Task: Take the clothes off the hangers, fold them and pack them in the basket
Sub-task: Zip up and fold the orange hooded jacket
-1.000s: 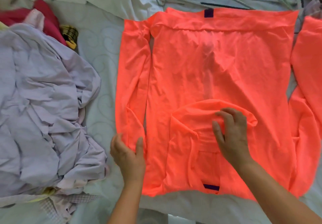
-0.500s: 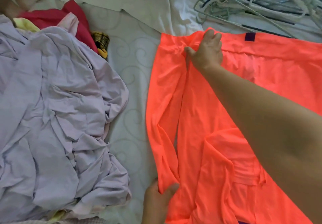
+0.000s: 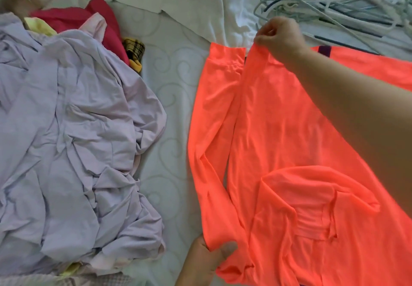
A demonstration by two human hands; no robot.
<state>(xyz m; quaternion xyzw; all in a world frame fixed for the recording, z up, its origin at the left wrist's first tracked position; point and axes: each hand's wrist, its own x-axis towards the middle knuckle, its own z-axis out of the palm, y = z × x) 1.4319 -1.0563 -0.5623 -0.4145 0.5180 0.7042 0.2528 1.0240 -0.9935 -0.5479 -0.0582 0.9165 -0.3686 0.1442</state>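
A bright orange long-sleeved garment (image 3: 278, 134) lies spread on the white bed, its hood folded onto its lower middle. My right hand (image 3: 278, 37) pinches the garment's far left corner at the hem and lifts it a little. My left hand (image 3: 208, 261) grips the near left edge by the shoulder, thumb on top of the fabric. The left sleeve (image 3: 211, 116) lies along the garment's left side. No basket is in view.
A crumpled heap of lilac clothes (image 3: 71, 143) fills the left side, with red (image 3: 89, 18), yellow and checked pieces behind it. A tangle of pale hangers (image 3: 334, 2) lies at the far right. A strip of bare patterned mattress (image 3: 171, 107) separates heap and garment.
My right hand left the hood, reached to the far left corner and now pinches and lifts it. My left hand closed on the near edge. The view shifted left.
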